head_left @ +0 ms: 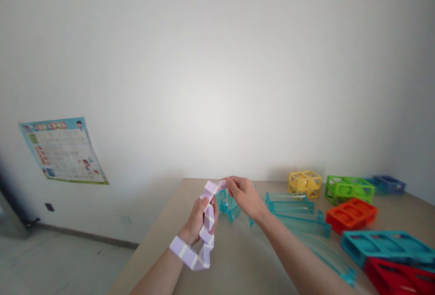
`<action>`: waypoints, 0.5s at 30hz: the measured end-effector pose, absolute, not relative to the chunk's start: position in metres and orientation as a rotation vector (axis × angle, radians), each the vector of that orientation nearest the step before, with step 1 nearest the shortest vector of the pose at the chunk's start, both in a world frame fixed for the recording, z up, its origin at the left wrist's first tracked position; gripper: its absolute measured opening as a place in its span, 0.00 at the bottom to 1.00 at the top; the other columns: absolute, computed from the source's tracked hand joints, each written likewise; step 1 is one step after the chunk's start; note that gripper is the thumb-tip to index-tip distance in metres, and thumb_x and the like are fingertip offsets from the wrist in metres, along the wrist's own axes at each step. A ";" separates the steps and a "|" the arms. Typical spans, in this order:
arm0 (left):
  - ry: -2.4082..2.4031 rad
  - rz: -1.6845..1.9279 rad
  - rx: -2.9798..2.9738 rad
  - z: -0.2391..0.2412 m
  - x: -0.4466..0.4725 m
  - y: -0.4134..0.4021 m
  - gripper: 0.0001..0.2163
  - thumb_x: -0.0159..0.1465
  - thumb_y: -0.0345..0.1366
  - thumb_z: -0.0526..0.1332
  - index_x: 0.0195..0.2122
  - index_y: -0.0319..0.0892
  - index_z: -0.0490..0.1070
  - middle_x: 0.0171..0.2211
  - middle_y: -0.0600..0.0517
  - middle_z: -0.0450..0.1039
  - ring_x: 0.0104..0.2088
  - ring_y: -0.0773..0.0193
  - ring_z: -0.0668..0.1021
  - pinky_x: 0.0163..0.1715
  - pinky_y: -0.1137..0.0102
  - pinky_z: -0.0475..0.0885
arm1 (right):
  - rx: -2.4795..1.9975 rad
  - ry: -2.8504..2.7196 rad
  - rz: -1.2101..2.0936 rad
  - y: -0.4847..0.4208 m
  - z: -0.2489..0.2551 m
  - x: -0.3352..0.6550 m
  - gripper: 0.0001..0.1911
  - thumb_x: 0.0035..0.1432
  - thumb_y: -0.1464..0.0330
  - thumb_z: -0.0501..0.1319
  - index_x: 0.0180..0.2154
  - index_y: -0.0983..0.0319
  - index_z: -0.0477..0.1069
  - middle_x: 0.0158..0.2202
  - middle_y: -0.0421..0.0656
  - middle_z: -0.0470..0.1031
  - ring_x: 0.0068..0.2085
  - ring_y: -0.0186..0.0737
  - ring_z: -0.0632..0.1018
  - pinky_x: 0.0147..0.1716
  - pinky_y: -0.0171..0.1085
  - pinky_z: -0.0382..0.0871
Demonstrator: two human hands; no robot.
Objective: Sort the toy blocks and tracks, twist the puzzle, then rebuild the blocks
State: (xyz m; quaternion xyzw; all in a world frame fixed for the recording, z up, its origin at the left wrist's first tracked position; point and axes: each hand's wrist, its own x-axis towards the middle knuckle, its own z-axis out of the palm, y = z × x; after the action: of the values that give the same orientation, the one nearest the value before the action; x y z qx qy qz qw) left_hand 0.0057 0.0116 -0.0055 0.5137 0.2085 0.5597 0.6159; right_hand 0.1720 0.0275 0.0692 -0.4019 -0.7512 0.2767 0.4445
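A lilac and white snake puzzle (209, 217) of hinged wedge segments is held up over the table, bent in a zigzag. My left hand (196, 222) is closed around its middle, thumb on top. The upper end runs to my right hand (245, 196), whose fingers pinch the last segment. From my left hand the lower part hangs down and curls back in front of my wrist. Behind my hands lies a clear teal plastic piece (228, 205), partly hidden by my right hand.
Clear teal track pieces (295, 215) lie right of my hands on the table (163, 222). Further right are frame blocks: yellow (305, 183), green (350, 189), orange (352, 215), teal (387, 245), red (397, 277) and purple (390, 184). A poster (64, 150) hangs on the wall.
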 end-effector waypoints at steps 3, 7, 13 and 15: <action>0.658 1.360 1.358 -0.004 0.005 0.009 0.22 0.58 0.56 0.57 0.27 0.39 0.65 0.13 0.57 0.65 0.09 0.72 0.65 0.08 0.78 0.57 | -1.040 -1.864 0.711 0.031 0.069 0.172 0.21 0.62 0.60 0.47 0.25 0.64 0.69 0.19 0.37 0.62 0.23 0.32 0.64 0.23 0.31 0.54; 0.757 1.356 1.460 -0.002 0.003 0.007 0.26 0.53 0.60 0.59 0.22 0.37 0.66 0.11 0.56 0.62 0.09 0.72 0.65 0.08 0.77 0.58 | -1.106 -1.894 0.708 0.034 0.068 0.172 0.24 0.62 0.57 0.47 0.21 0.63 0.66 0.17 0.38 0.63 0.22 0.33 0.65 0.24 0.31 0.54; 0.782 1.373 1.517 -0.001 0.003 0.006 0.27 0.51 0.61 0.60 0.21 0.37 0.66 0.12 0.55 0.63 0.09 0.72 0.65 0.09 0.77 0.59 | -1.114 -1.937 0.698 0.031 0.070 0.174 0.23 0.62 0.59 0.46 0.21 0.62 0.66 0.21 0.41 0.67 0.27 0.36 0.67 0.28 0.33 0.54; 0.779 1.378 1.530 -0.001 0.003 0.006 0.27 0.51 0.61 0.60 0.21 0.37 0.66 0.12 0.55 0.63 0.10 0.72 0.65 0.09 0.77 0.58 | -1.111 -1.928 0.745 0.033 0.067 0.174 0.23 0.62 0.58 0.46 0.20 0.62 0.64 0.21 0.40 0.66 0.26 0.35 0.66 0.27 0.33 0.54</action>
State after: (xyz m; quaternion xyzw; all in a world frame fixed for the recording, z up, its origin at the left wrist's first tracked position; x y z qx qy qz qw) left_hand 0.0027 0.0060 -0.0013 0.6196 0.3156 0.5580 0.4530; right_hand 0.1736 0.0332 0.0671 -0.4367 -0.7575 0.2926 0.3871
